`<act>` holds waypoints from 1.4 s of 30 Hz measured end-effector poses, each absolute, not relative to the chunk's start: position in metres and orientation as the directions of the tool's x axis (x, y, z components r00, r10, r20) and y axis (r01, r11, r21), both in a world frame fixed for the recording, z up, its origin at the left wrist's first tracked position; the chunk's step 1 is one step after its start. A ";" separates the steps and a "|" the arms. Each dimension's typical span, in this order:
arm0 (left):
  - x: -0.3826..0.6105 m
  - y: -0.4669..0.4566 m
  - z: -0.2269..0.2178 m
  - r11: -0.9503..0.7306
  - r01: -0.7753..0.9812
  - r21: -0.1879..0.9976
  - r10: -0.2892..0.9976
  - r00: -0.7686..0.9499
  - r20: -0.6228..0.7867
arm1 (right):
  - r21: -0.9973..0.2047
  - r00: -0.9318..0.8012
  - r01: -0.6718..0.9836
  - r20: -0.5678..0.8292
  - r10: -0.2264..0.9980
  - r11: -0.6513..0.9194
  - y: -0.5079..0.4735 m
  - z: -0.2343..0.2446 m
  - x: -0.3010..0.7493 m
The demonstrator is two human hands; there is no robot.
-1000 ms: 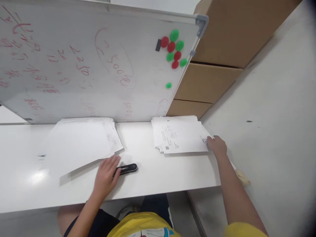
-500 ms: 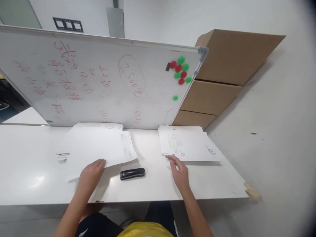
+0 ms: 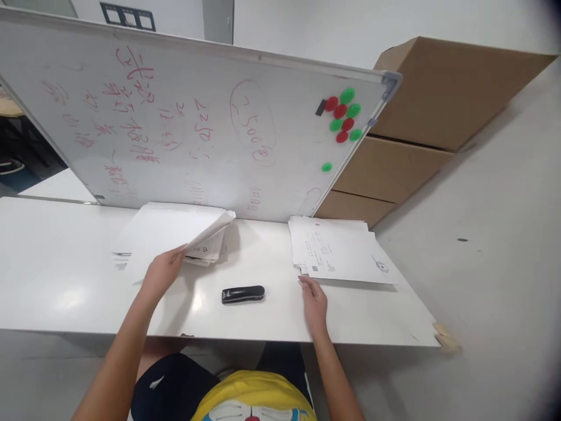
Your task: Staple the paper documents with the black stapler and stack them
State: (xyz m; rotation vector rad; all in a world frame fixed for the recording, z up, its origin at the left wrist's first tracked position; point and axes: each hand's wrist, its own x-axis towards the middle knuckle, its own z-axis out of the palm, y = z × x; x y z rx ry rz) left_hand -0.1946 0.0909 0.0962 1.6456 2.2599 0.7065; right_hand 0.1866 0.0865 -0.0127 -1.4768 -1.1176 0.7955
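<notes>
My left hand (image 3: 163, 272) is closed on the front edge of a white sheet of paper (image 3: 160, 237), whose right side is raised and bent over. Below that sheet, printed pages show in the left paper stack (image 3: 210, 248). Over on the right, my right hand (image 3: 314, 299) has thumb and forefinger together at the near left corner of another stack of printed sheets (image 3: 346, 251). What its fingertips hold there, if anything, is too small to make out. Between my hands a black stapler (image 3: 243, 294) lies on the white table (image 3: 263, 324).
A whiteboard (image 3: 210, 169) with red writing stands along the table's back edge, bearing red and green round magnets (image 3: 340, 111). Brown cardboard boxes (image 3: 421, 99) are stacked behind it at the right. A pale wall (image 3: 495, 280) borders the table's right side.
The left sheet's right side has risen and folded back, uncovering printed pages below. My left hand has lifted with it. The right hand stays by its stack's corner. The view has shifted.
</notes>
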 end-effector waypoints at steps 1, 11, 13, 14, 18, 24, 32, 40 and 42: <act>-0.193 0.091 0.103 0.274 0.788 0.551 0.924 -0.374 0.076 | -0.972 0.343 0.235 0.099 0.934 0.017 0.085 -0.015 0.186; -0.132 0.025 0.173 -0.121 0.356 0.927 0.406 -0.834 0.373 | -0.973 0.129 0.154 0.193 0.973 0.172 0.070 0.044 0.131; -0.113 0.011 0.179 -0.278 0.151 0.949 0.407 -0.876 0.259 | -0.990 -0.063 0.029 0.138 0.988 0.140 0.063 0.062 0.112; -0.105 0.005 0.178 -0.314 0.053 0.948 0.442 -0.875 0.195 | -0.993 -0.164 -0.053 0.113 0.980 0.106 0.058 0.069 0.105; -0.077 -0.008 0.157 -0.222 -0.184 0.958 0.574 -0.819 -0.024 | -0.966 -0.454 -0.251 0.058 0.889 -0.065 0.030 0.087 0.095; -0.050 -0.016 0.103 -0.200 0.066 0.978 0.530 -0.832 0.165 | -0.914 -0.400 -0.319 -0.110 0.910 -0.250 -0.014 0.072 0.120; -0.087 -0.005 0.044 -0.170 -0.097 0.981 0.737 -0.673 0.061 | -0.985 0.060 -0.144 -0.100 0.993 -0.091 0.029 0.064 0.185; -0.112 -0.001 0.021 -0.022 0.205 0.978 0.878 -0.465 0.118 | -0.993 0.027 -0.003 -0.116 0.993 -0.116 0.034 0.009 0.225; -0.106 -0.003 0.015 -0.012 0.178 0.984 0.885 -0.457 0.093 | -0.997 0.059 -0.048 -0.064 0.996 -0.061 0.030 -0.004 0.226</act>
